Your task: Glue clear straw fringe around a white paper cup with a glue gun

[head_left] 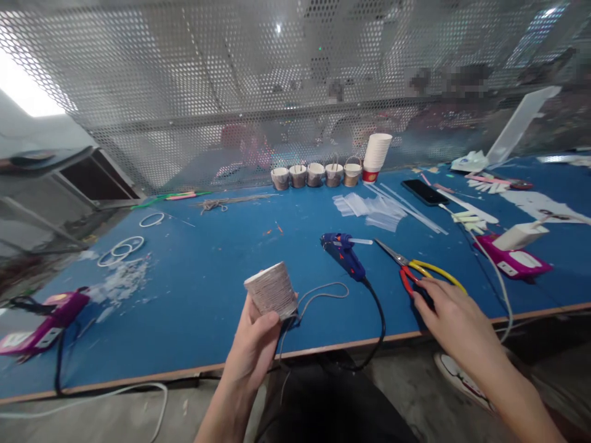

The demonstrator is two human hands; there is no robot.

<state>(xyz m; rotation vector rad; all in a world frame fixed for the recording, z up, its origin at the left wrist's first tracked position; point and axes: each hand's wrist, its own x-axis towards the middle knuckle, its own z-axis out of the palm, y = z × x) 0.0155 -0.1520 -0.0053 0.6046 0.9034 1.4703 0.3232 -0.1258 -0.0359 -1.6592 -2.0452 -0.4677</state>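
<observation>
One cord-wrapped cup [272, 292] held in our left hand [257, 335]; our right hand [455, 315], nearer scissors [403, 262], touches red handle [406, 281], grip unclear; blades [389, 250] point forward-left, toward glue gun [346, 256].

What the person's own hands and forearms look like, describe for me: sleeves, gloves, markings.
The left hand and right hand are ungloved; no watch or bracelet shows. The left forearm and right forearm look bare, with no clear sleeve or marking in view.
</observation>
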